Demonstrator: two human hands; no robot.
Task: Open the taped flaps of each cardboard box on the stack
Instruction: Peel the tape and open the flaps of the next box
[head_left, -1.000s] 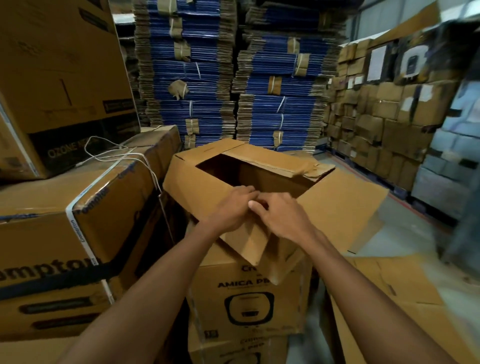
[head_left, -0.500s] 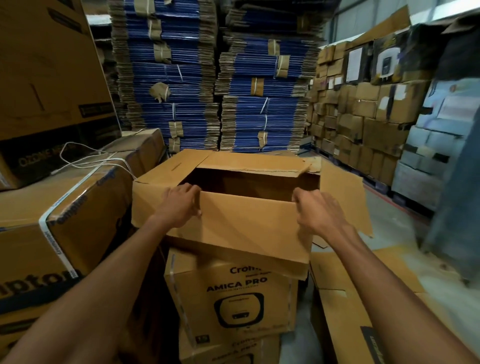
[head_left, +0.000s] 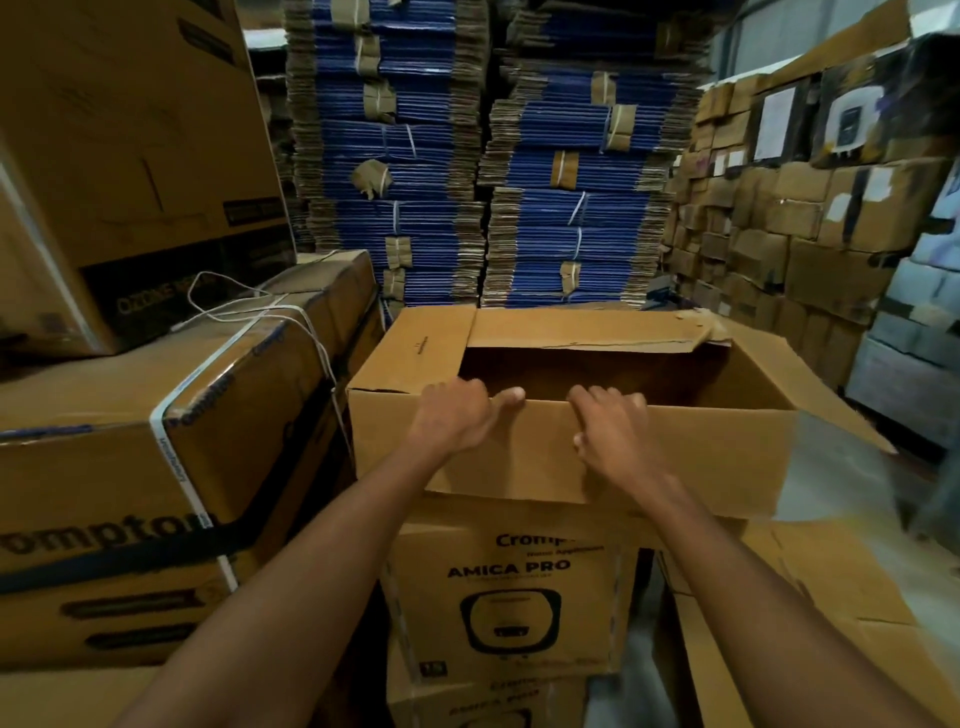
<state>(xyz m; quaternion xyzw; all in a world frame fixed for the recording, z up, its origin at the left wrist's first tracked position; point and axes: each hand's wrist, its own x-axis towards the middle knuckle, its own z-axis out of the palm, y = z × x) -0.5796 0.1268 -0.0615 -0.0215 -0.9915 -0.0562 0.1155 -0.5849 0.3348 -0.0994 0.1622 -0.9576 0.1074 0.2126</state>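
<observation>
A plain brown cardboard box (head_left: 717, 457) sits on top of the stack, its top open and its inside dark. Its near flap hangs down over the front, the left flap (head_left: 421, 343) lies out flat and the right flap (head_left: 810, 395) slopes away. My left hand (head_left: 457, 415) grips the near top edge, fingers curled over the fold and thumb along it. My right hand (head_left: 613, 436) grips the same edge a little to the right, fingers hooked inside. Under it stands a printed box (head_left: 509, 587) marked AMICA PRO, with another below.
Strapped Crompton boxes (head_left: 156, 467) with a loose white strap are stacked at my left, a bigger box (head_left: 124, 156) on top. Bundles of flattened blue cartons (head_left: 493, 182) rise behind. Small cartons (head_left: 810, 223) fill the right wall. Flat cardboard (head_left: 810, 623) lies at lower right.
My hands spread apart along the near flap as it folded down over the front, then came closer together at the top edge. The box now faces me squarely.
</observation>
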